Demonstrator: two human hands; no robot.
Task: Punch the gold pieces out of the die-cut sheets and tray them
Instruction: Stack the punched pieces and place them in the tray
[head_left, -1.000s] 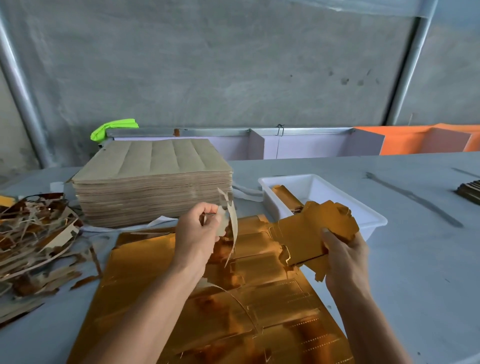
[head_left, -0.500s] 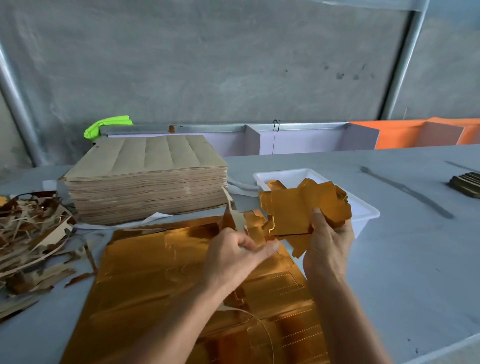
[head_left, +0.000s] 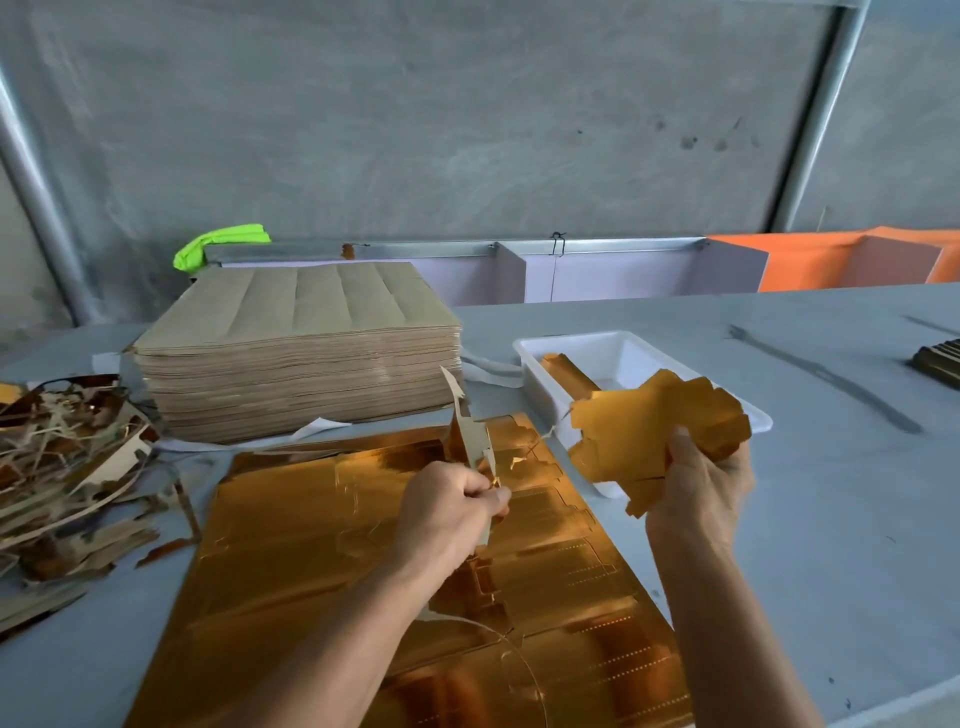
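A shiny gold die-cut sheet (head_left: 322, 545) lies flat on the grey table in front of me. My left hand (head_left: 447, 512) pinches a thin waste strip (head_left: 467, 426) that stands up from the sheet's far right corner. My right hand (head_left: 698, 496) grips a bundle of punched-out gold pieces (head_left: 660, 421), held in the air just in front of the white tray (head_left: 540, 369). One gold piece (head_left: 563, 369) lies inside the tray at its left side.
A thick stack of brown-backed sheets (head_left: 301, 343) stands behind the gold sheet. Waste strips (head_left: 67, 457) are heaped at the left. A dark stack (head_left: 940, 358) sits at the far right edge. The table's near edge runs at the lower right.
My left hand came down from a raised position to the sheet's far right corner, still pinching the strip. My right hand kept the gold bundle and shifted slightly right, toward the tray.
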